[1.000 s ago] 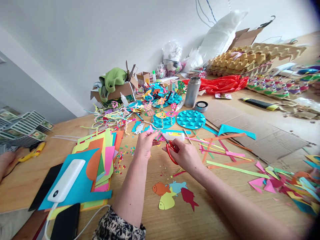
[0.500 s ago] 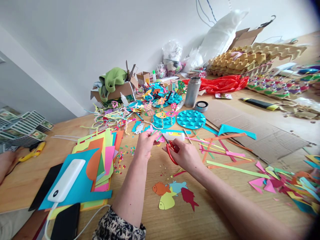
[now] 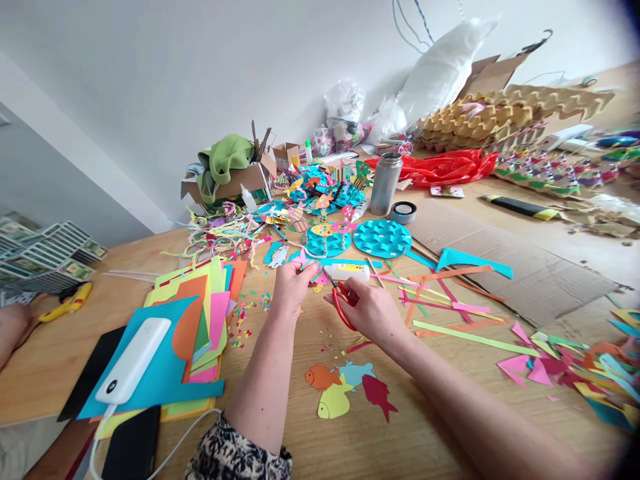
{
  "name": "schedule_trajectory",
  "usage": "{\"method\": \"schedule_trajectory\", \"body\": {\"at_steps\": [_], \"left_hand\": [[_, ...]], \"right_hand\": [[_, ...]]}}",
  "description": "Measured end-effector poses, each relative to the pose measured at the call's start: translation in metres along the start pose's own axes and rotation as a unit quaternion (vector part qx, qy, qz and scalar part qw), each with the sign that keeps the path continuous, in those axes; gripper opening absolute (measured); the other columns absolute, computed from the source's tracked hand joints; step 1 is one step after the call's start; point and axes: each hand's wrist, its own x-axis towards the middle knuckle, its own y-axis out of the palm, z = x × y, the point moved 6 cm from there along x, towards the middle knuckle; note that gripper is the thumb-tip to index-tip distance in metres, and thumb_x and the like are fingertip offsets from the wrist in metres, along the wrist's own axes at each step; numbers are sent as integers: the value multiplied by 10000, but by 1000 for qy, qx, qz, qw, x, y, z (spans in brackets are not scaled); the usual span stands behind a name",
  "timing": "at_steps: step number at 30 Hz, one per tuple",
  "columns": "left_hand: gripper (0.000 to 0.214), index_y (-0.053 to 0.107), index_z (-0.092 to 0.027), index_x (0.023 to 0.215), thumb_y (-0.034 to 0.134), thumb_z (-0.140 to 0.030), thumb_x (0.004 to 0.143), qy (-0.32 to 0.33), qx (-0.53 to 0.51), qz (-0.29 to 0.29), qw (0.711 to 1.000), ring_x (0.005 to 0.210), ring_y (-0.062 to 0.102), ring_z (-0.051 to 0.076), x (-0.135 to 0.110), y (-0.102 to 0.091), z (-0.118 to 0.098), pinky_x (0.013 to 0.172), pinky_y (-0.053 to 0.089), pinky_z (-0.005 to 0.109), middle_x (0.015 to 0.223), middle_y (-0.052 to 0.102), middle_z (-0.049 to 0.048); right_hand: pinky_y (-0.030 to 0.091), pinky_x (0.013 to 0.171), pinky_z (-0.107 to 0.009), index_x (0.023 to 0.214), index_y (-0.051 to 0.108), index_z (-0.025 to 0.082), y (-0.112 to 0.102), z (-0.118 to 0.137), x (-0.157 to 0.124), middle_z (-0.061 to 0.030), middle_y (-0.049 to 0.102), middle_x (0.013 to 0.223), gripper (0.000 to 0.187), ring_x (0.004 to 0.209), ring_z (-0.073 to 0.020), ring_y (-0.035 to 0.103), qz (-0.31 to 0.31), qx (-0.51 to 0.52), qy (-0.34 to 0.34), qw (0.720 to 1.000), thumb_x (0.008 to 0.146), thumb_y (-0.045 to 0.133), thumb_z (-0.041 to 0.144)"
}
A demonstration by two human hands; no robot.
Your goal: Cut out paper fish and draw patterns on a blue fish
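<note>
Pinched in the fingers of my left hand [image 3: 293, 287] is a small pink paper fish [image 3: 311, 271] with green stripes, partly hidden by the fingers. My right hand [image 3: 370, 308] grips red-handled scissors [image 3: 343, 311], the blade tips pointing at the fish's edge. Just behind the scissors lies a white glue bottle [image 3: 350, 271]. Below my hands, cut-out paper fish rest on the table: an orange fish [image 3: 323, 377], a light blue fish [image 3: 359, 374], a yellow-green fish [image 3: 334, 401] and a dark red fish [image 3: 379, 395].
Left of me, coloured paper sheets [image 3: 193, 300] carry a white power bank [image 3: 134, 360]; a black phone [image 3: 131, 443] lies nearby. Another person's hand [image 3: 13, 327] is near a yellow tool [image 3: 66, 303]. Paper strips [image 3: 460, 303], a metal bottle [image 3: 386, 183] and blue bumpy discs [image 3: 383, 239] lie beyond.
My left hand has shifted slightly and the pink fish has turned a little in its fingers. My right hand and the scissors stay almost in place.
</note>
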Motion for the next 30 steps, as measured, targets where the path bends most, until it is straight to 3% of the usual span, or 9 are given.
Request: {"method": "schedule_trajectory", "body": {"at_steps": [19,30], "left_hand": [[191,698,-146,645,719,-328,588,-6,15,28,999,602,575,145,-1,3,0,584,518,271,624,640,14],[192,690,-145,593,724,-332,573,-2,9,28,1000,600,552,133,-2,4,-1,571,497,255,620,597,5]], "right_hand": [[320,511,-262,669,476,221,2,-2,0,-24,578,554,368,485,-150,512,1,12,3,1000,860,507,535],[300,505,-257,664,464,227,4,-3,0,-12,544,542,420,471,-138,461,0,32,4,999,859,489,598]]}}
